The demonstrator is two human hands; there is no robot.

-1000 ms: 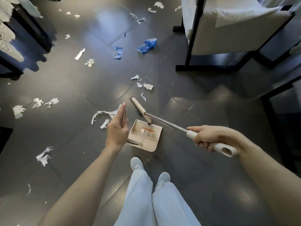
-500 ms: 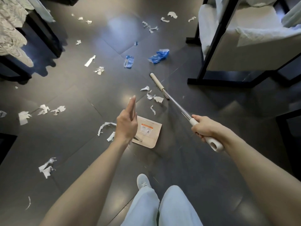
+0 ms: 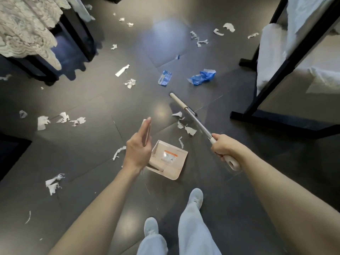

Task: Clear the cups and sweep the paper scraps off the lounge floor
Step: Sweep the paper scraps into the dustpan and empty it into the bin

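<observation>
Dark glossy floor tiles (image 3: 82,153) carry torn litter around a beige dustpan (image 3: 176,168), which lies flat ahead of the person's shoes (image 3: 196,196). White paper scraps (image 3: 185,126) lie just beyond the dustpan, beside the broom (image 3: 198,124) head. More scraps are scattered to the dustpan's left. Blue scraps (image 3: 202,77) lie farther beyond it.

The right hand (image 3: 224,148), to the right of the dustpan, has its fingers clamped round the broom's white grip. The left hand (image 3: 138,148) is at the dustpan's left edge, fingers straight and together along its upright handle; whether the thumb pinches the handle cannot be told.

A black-framed chair (image 3: 276,70) stands beyond the dustpan to the right, and a lace-covered table (image 3: 24,28) to the left.
</observation>
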